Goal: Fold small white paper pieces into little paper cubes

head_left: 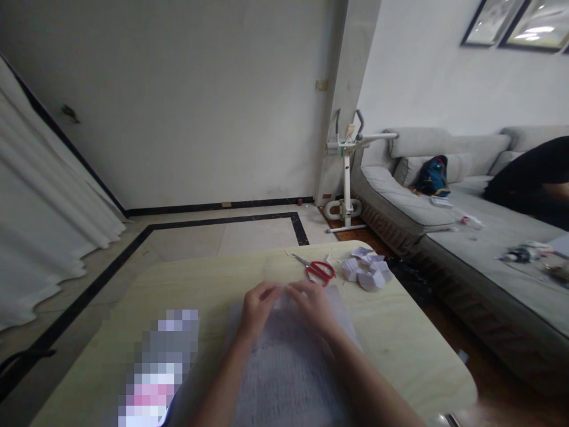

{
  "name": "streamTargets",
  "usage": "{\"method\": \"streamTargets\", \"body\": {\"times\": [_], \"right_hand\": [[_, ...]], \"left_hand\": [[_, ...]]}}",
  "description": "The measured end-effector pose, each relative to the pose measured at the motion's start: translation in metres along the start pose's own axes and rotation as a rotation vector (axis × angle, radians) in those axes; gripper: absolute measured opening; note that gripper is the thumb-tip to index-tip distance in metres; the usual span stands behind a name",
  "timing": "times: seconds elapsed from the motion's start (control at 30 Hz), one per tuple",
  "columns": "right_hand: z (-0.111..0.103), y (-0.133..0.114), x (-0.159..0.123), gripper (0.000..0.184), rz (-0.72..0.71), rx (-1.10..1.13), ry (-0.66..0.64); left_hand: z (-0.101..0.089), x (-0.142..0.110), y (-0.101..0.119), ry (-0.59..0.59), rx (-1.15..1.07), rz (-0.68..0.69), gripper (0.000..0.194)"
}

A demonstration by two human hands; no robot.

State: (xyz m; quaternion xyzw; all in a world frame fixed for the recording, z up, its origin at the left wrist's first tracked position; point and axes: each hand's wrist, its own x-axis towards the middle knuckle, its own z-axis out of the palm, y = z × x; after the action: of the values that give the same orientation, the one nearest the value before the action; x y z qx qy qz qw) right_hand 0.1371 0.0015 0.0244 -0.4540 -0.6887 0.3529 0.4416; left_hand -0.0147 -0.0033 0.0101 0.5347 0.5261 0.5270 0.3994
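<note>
Near the middle of the table, my left hand [258,305] and my right hand [312,303] come together, fingertips pinched on a small pale piece of paper [283,292]. Blur and the fingers hide most of its shape. Beneath both hands lies a large sheet covered with writing [288,373]. Just beyond my right hand rests a pair of scissors [320,271] with red handles, blades pointing away to the left. Right of the scissors sits a cluster of folded white paper pieces [367,270], arranged roughly in a ring.
A pixelated object [155,370] lies on the left of the pale wooden table [413,350]. Beyond the right edge stands a grey sofa [484,237] holding a blue bag [434,177] and a person in dark clothing [533,178]. White exercise equipment [347,184] stands behind the table.
</note>
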Motion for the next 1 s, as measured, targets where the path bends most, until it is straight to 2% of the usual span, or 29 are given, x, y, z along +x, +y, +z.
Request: {"method": "streamTargets", "body": {"times": [0.27, 0.7, 1.0], "right_hand": [[-0.0006, 0.0001, 0.0004, 0.023, -0.014, -0.009, 0.002], [0.0007, 0.0032, 0.0, 0.02, -0.048, -0.011, -0.002], [0.0021, 0.0089, 0.0005, 0.018, -0.049, -0.019, 0.032]], "left_hand": [[-0.0009, -0.0002, 0.0061, -0.03, -0.031, -0.003, 0.02], [-0.0013, 0.0011, -0.0015, -0.024, -0.045, -0.023, 0.018], [-0.001, -0.0001, 0.0013, -0.055, -0.024, 0.002, 0.02]]}}
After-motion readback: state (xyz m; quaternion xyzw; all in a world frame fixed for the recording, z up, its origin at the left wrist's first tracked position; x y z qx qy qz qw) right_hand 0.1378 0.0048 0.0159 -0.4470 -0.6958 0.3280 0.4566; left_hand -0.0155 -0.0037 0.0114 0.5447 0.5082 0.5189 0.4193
